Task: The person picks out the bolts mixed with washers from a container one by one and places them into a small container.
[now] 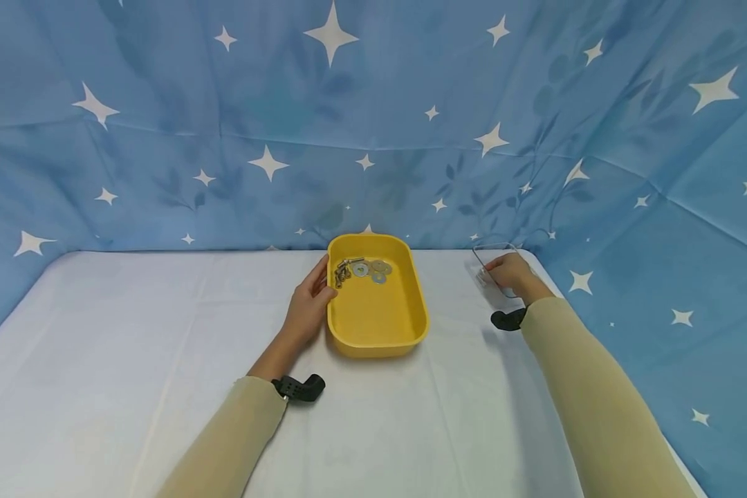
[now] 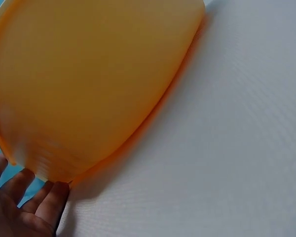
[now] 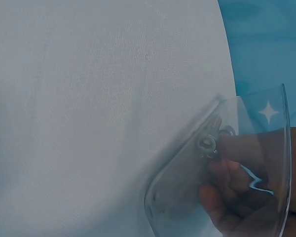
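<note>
A yellow plastic tray point(image 1: 376, 321) stands on the white-covered table. My left hand point(image 1: 307, 308) rests at its left side, fingers along the outer wall and thumb at the rim. In the left wrist view, the fingertips point(image 2: 54, 200) touch the wall near its base. Inside the tray lie a small pile of bolts point(image 1: 342, 273) and several flat washers point(image 1: 378, 268). To the right, my right hand point(image 1: 512, 273) reaches into a clear plastic box point(image 1: 476, 249). Seen through its wall, thumb and fingers pinch a small shiny nut point(image 3: 207, 143); another shiny piece is close behind.
A blue curtain point(image 1: 348, 104) with white stars hangs behind the table and along its right side. The clear box is near the table's back right corner. White tablecloth point(image 1: 131, 346) stretches to the left of the tray. Each wrist wears a black strap.
</note>
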{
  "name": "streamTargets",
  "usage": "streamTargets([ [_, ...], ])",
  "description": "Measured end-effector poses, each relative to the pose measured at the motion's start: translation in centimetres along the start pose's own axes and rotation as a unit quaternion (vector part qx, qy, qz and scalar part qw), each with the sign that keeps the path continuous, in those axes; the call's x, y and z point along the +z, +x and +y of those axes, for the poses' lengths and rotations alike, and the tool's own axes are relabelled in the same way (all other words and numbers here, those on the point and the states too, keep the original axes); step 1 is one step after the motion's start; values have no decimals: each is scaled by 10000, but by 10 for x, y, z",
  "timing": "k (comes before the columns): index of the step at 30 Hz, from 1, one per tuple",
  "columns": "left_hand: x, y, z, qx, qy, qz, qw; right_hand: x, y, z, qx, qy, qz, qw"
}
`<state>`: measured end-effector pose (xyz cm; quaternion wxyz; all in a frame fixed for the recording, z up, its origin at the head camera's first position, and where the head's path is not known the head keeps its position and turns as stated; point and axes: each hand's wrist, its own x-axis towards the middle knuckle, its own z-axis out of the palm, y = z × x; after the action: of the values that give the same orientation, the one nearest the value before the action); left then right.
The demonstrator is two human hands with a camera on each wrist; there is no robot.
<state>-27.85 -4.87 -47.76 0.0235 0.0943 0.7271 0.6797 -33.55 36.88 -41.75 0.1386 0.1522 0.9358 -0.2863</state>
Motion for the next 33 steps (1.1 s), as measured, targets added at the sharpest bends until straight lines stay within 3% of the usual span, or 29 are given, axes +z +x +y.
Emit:
streamTargets([
  [4, 2, 0, -1, 44, -22, 5, 10000, -1, 0, 0, 89, -35, 12, 10000],
  [9, -1, -4, 11, -144, -81, -118, 9998, -2, 0, -1, 155, -90, -43, 9998],
  [14, -1, 0, 1, -75, -171, -68, 9998, -7, -6, -5, -207, -266, 47, 9994],
  [19, 0, 0, -1, 25, -43, -57, 10000, -19, -23, -15, -698, -329, 531, 9956],
  [25, 1, -1, 1, 56, 60, -5, 10000, -26, -44, -51, -1127, 14, 1075, 9878],
  [28, 1, -1, 2, 37, 73, 0, 10000, -23, -54, -77, -1309, 171, 913, 9870],
  [33, 1, -1, 1, -6, 114, 21, 9999, -12, -66, -114, -1653, 605, 237, 9841],
])
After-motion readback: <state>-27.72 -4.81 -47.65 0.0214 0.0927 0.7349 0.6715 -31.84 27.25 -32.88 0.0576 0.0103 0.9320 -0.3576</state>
